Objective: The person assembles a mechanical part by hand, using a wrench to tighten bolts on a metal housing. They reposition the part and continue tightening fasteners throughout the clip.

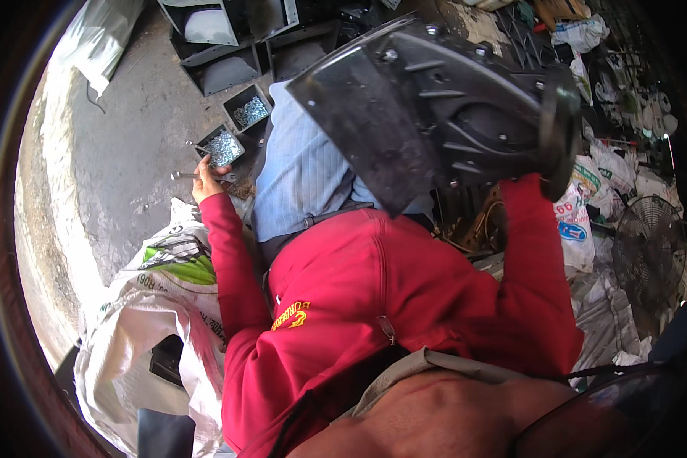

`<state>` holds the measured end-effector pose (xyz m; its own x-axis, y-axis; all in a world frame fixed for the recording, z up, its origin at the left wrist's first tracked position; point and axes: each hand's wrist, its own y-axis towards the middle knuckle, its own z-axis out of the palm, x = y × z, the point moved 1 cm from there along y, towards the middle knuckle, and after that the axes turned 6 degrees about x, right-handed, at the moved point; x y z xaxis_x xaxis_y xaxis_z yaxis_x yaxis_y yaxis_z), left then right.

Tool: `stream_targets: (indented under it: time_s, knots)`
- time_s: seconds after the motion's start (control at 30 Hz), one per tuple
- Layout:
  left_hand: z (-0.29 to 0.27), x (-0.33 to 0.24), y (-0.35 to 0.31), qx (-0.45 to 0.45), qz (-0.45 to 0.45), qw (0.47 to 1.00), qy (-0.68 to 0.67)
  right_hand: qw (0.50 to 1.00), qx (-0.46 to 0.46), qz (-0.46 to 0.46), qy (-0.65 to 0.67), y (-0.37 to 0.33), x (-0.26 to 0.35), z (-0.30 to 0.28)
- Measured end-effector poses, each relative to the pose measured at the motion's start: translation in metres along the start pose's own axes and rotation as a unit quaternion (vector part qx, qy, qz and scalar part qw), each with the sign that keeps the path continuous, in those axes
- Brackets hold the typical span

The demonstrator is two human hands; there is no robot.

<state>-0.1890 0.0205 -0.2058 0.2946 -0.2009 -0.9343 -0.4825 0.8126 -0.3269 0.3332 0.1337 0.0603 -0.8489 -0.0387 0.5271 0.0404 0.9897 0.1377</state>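
Left-hand fingers (204, 168) hold a wrench (185, 175); yellow lettering (291, 314) marks the red jacket (336, 278)

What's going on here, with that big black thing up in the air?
A person in a red top has a large black molded part raised over their legs. Bolts show on its surface. The right sleeve reaches up behind the part, hiding the right hand. The left hand holds what looks like a metal spanner, beside two small black trays of shiny metal fasteners.
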Motion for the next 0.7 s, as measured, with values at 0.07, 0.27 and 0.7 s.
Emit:
stream_targets:
  time_s: [0.07,0.27,0.7]
  knots:
    - [0.012,0.002,0.006,0.052,-0.006,0.998,-0.022,0.999,0.011,0.031,0.019,-0.022,-0.012,0.028]
    - [0.105,-0.058,-0.061,0.234,0.049,0.969,0.061,0.991,-0.006,0.121,0.049,-0.043,-0.038,0.124]
    - [0.185,-0.092,-0.042,0.263,-0.067,0.954,-0.129,0.571,-0.001,0.398,0.718,-0.169,0.039,0.192]
